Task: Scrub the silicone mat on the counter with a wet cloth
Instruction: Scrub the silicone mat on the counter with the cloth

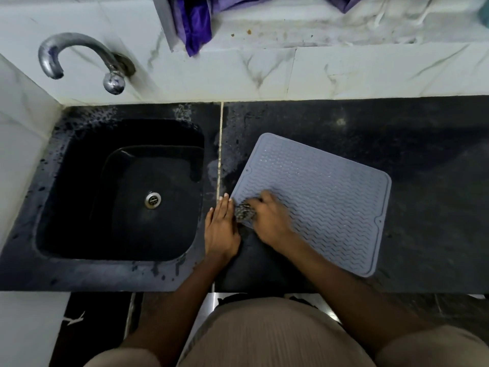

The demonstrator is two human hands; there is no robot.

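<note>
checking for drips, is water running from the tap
No, the tap shows no stream above the sink.

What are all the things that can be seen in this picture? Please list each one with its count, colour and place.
silicone mat: one, grey-blue, ribbed, lying askew on the counter right of the sink
scrubbing cloth: one, dark grey, bunched on the mat's near-left corner, under the right hand
counter: one, black stone, wet patches near the mat
sink: one, black, set in the counter at left
drain: one, metal, in the sink's bottom
tap: one, chrome, on the wall above the sink
wall tiles: white, marbled, behind the counter
purple fabric: one piece, hanging from the ledge above
left hand: flat, beside the mat's left edge
right hand: grips the cloth, blurred
</note>
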